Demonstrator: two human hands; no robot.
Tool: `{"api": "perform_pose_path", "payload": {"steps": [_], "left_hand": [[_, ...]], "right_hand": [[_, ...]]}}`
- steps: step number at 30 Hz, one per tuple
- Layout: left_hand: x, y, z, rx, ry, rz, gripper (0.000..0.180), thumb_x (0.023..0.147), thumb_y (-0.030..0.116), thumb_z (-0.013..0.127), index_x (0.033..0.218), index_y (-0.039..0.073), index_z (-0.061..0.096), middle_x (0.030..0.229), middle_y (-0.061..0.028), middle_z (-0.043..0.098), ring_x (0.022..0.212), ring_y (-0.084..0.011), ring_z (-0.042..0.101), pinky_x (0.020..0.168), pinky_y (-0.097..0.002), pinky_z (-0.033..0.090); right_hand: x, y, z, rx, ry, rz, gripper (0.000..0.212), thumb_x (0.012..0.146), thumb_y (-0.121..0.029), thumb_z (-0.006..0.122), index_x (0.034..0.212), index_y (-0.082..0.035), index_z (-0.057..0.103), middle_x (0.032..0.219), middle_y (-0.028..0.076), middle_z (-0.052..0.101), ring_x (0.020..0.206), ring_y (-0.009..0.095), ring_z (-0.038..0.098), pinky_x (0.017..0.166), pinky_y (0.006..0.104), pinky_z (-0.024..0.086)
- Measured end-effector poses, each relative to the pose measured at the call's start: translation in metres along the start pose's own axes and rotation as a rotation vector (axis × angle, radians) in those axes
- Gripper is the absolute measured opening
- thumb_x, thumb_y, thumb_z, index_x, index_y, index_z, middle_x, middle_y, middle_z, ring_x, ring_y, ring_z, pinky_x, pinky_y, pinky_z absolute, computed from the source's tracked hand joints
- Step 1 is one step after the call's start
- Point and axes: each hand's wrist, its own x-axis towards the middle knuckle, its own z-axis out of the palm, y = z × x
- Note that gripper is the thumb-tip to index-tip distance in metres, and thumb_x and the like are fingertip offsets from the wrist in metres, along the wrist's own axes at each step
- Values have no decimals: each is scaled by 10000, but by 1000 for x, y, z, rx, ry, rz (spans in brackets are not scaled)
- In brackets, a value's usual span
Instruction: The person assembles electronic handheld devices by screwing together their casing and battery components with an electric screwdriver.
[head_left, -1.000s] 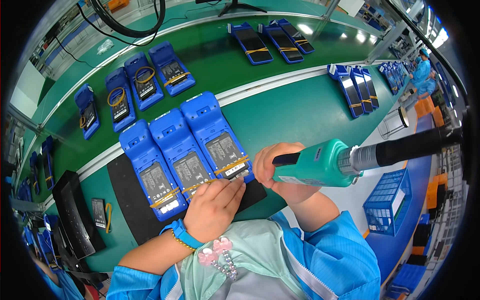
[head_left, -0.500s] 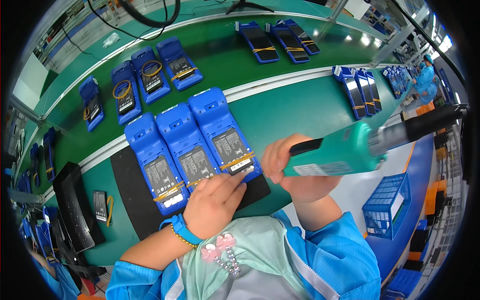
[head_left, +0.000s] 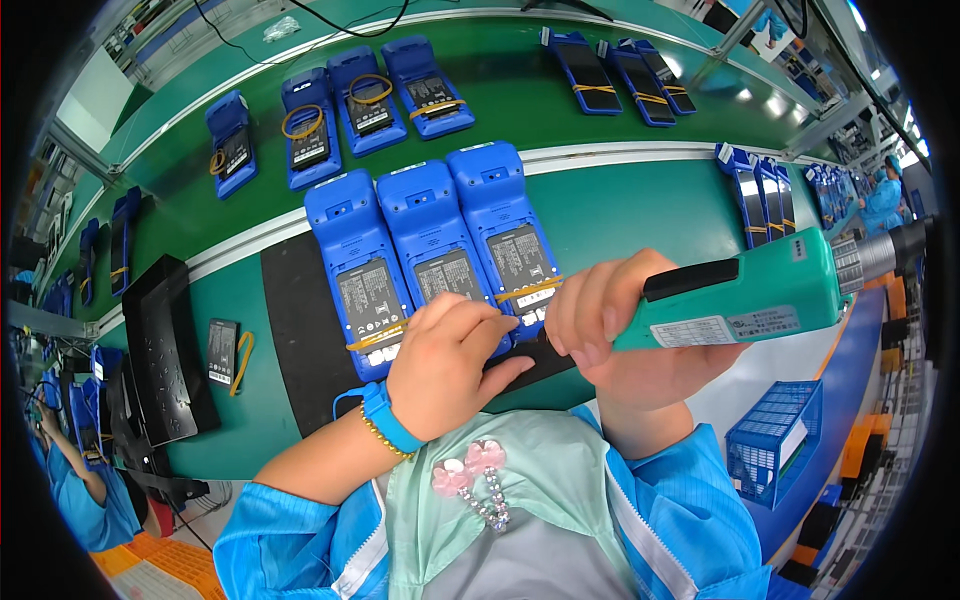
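Beneath the fingers [head_left: 480, 331] of the left hand [head_left: 435, 362], the lower end of the middle blue handheld terminal [head_left: 425, 230] is lying partly covered. These fingers are bending loosely, thumb apart, with nothing visibly held; whether the index tip is touching or just hovering over the neighbouring right-hand terminal [head_left: 500, 215] cannot be told. Just right of them, the fingers of the right hand [head_left: 620, 368] are grasping a green electric screwdriver [head_left: 770, 290], its bit hidden. With both hands working so close, a slipping bit is threatening a jabbed fingertip or a scored battery [head_left: 520, 262] just beyond. A yellow rubber band [head_left: 530, 291] is crossing that terminal beside the right fingers, risking a snag should the tool tilt. Left of the left fingers, the left-hand terminal [head_left: 355, 250] is resting partly on a black mat [head_left: 290, 320]; too light a hold is risking a skid along the row. Farther left on the counter [head_left: 230, 430], a loose battery [head_left: 222, 350] is lying near a black tray [head_left: 165, 360], exposed to a stray elbow. Well beyond the fingers, more banded terminals [head_left: 425, 85] are lying probably out of harm.
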Motion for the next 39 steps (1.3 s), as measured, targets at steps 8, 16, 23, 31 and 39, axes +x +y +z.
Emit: {"api": "perform_pose_path", "payload": {"steps": [8, 16, 23, 31, 39], "left_hand": [[-17, 1, -32, 116, -66, -37, 132, 712, 129, 837, 803, 86, 751, 745, -32, 675, 736, -243, 626, 702, -362, 487], [-104, -37, -173, 584, 472, -511, 127, 935, 80, 670, 1014, 24, 752, 955, -107, 704, 877, -212, 653, 800, -316, 516], [-232, -90, -286, 1083, 467, -930, 239, 987, 145, 626, 1190, 69, 728, 962, -110, 643, 858, -229, 620, 815, -333, 501], [-254, -121, -292, 865, 285, -1182, 222, 896, 133, 710, 1086, 20, 728, 953, -184, 743, 866, -276, 729, 786, -351, 547], [-250, -127, -282, 850, 384, -1181, 365, 941, 199, 688, 1268, 37, 665, 1101, -213, 717, 945, -253, 721, 838, -359, 544]], "right_hand": [[2, -4, 14, 13, 45, -83, 876, 842, -853, 428, 893, 12, 558, 716, 142, 588, 647, 233, 548, 589, 357, 436], [-12, 21, -7, -178, 104, 0, 917, 881, -859, 263, 840, 4, 569, 652, 150, 594, 546, 241, 526, 521, 367, 443], [-14, 32, -13, -239, 75, -1, 918, 866, -880, 279, 869, -8, 567, 679, 130, 589, 573, 234, 545, 537, 356, 454], [-15, 30, -11, -303, 42, 37, 854, 903, -827, 307, 865, -14, 562, 690, 126, 586, 574, 223, 543, 536, 341, 450], [-15, 32, -5, -402, -45, -25, 245, 991, -204, 619, 839, -16, 580, 677, 94, 600, 554, 182, 558, 537, 314, 457]]}}
